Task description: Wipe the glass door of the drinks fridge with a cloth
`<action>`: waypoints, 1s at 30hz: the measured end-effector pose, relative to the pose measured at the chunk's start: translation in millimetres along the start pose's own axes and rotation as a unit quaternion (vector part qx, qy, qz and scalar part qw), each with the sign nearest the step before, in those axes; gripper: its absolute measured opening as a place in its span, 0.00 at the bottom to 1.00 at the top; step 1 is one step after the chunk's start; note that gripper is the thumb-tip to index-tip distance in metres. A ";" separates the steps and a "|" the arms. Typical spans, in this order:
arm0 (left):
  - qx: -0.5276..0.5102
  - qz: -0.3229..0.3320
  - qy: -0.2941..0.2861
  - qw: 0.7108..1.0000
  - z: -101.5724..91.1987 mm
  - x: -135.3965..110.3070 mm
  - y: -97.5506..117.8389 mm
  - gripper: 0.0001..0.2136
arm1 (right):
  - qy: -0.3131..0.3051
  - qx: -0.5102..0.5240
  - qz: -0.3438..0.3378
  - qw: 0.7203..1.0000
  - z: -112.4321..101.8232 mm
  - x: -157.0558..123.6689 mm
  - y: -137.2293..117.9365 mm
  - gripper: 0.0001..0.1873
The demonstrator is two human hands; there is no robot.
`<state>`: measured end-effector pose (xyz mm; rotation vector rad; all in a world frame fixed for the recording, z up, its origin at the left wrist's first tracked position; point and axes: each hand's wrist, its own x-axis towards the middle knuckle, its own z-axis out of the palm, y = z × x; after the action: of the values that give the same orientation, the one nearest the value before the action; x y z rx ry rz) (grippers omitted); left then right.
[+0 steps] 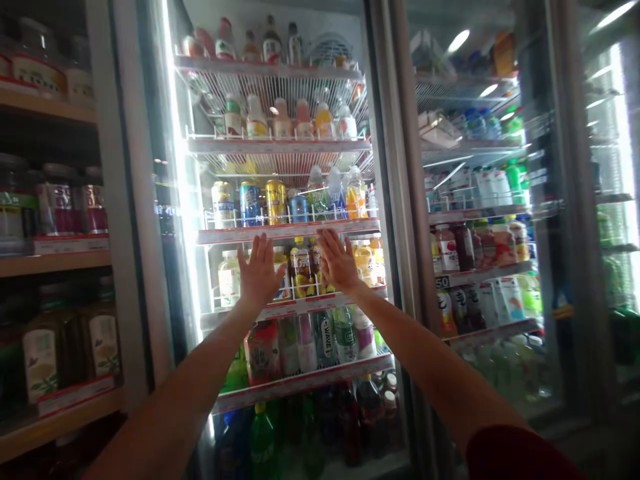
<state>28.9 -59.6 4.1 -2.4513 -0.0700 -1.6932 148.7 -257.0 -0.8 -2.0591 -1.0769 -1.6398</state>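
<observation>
Both arms reach forward toward a lit drinks fridge. My left hand point(261, 275) is raised with its fingers apart and holds nothing. It overlaps the shelf of juice bottles, beside a pale yellow bottle point(229, 279). My right hand point(338, 263), also empty, has its fingers stretched out and pointing up and left. Between the hands stand dark bottles with yellow caps point(301, 263). Just above the fingertips runs a shelf edge point(290, 231) carrying a gold can point(275, 202) and a blue can point(249, 204). Whether either hand touches anything, I cannot tell.
Upper shelves hold small bottles point(303, 120). Below the hands is a row with a black-labelled bottle point(327, 337), and a green bottle point(263, 440) stands at the bottom. A metal post point(400, 200) separates another fridge at right. Wooden shelves point(55, 263) with jars stand at left.
</observation>
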 end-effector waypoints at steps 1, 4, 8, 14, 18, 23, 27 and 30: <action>0.002 -0.001 0.000 1.000 0.6 -1.2 -0.2 0.30 | -0.006 0.002 -0.010 1.000 -0.3 0.8 -1.8 0.33; 0.009 -0.008 0.002 1.000 -2.3 -8.3 -11.7 0.30 | 0.015 0.001 0.083 0.996 -7.7 4.1 14.5 0.34; 0.013 -0.021 0.003 1.000 -7.4 -17.6 -24.0 0.30 | 0.053 -0.009 0.207 0.977 -9.3 6.7 21.2 0.34; 0.003 -0.007 -0.019 1.000 -2.0 -24.0 -11.1 0.29 | -0.016 0.019 -0.004 1.000 5.9 -1.9 -28.5 0.31; 0.009 -0.015 -0.016 1.000 -6.4 -33.9 -25.1 0.30 | 0.044 0.013 0.122 0.991 -0.7 -1.2 1.6 0.35; 0.016 -0.028 -0.016 0.999 -8.3 -40.7 -31.1 0.30 | 0.063 0.008 0.146 0.987 2.5 -4.9 -3.0 0.34; 0.008 -0.021 -0.022 0.999 -7.1 -43.3 -21.0 0.30 | 0.013 0.026 -0.028 0.999 14.3 -16.6 -42.0 0.30; 0.014 -0.037 -0.026 0.999 -13.1 -50.7 -28.9 0.30 | 0.014 0.035 -0.006 0.999 13.3 -17.4 -36.8 0.32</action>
<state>-5.1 -30.5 -35.6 -2.5020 -0.1904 -1.6452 130.8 -230.1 -28.9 -1.9839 -1.1213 -1.6091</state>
